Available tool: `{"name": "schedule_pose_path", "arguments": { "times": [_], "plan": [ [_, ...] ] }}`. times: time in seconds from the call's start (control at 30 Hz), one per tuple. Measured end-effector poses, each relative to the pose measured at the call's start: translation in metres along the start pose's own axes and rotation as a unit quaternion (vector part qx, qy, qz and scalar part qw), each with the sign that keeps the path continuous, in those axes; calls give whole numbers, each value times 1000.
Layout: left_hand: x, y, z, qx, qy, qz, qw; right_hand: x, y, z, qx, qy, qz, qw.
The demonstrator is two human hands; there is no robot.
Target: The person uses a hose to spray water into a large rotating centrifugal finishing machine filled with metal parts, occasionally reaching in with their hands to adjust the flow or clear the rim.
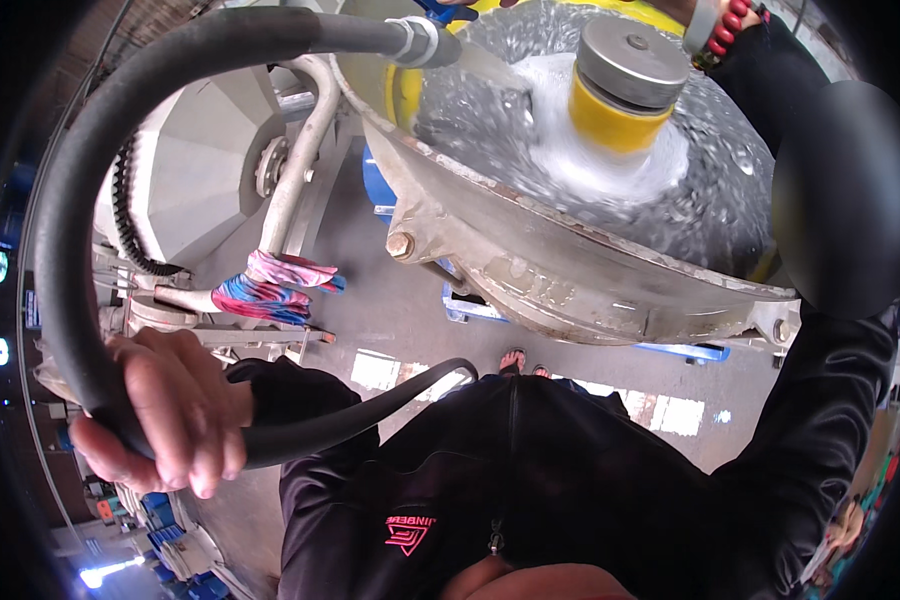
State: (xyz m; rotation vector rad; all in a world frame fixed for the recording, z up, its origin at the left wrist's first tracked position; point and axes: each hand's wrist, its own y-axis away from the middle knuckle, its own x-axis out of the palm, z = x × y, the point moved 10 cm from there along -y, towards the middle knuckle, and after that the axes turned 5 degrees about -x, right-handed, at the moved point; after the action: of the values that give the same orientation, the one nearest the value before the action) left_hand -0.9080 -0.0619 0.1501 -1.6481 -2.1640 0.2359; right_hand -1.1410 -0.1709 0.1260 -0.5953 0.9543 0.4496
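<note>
My left hand point(165, 410) is closed around a thick dark rubber hose point(65, 230) at the lower left. The hose loops up and over to a metal fitting point(415, 42) at the rim of a large round machine bowl point(570, 255). Water point(485, 65) streams from that end into the bowl. Inside, wet grey contents point(470, 130) glisten, with white foam around a yellow centre post point(620, 120) topped by a metal cap point(635, 60). My right hand point(676, 8), above a red bead bracelet point(727, 30), is mostly cut off at the top edge; its fingers are hidden.
A blue handle point(445, 12) shows near the fitting. To the left stand a pale faceted machine point(200, 150) and a bent pipe point(305, 150) with a pink-and-blue cloth point(270, 288) tied on. A blurred dark oval point(855, 200) covers part of my right arm. Concrete floor point(390, 330) lies below.
</note>
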Motion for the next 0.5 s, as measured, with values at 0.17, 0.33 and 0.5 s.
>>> {"name": "schedule_pose_path", "arguments": {
  "times": [0.17, 0.33, 0.5],
  "plan": [
    [17, 17, -39, 111, -17, 60, 992, -24, 32, 40, 25, 59, -16, 998],
    [31, 37, -52, 91, -27, 76, 993, -22, 25, 56, 36, 123, 13, 992],
    [70, 11, -31, 29, -19, 190, 981, -20, 37, 81, 67, 180, 23, 981]
  ]
}}
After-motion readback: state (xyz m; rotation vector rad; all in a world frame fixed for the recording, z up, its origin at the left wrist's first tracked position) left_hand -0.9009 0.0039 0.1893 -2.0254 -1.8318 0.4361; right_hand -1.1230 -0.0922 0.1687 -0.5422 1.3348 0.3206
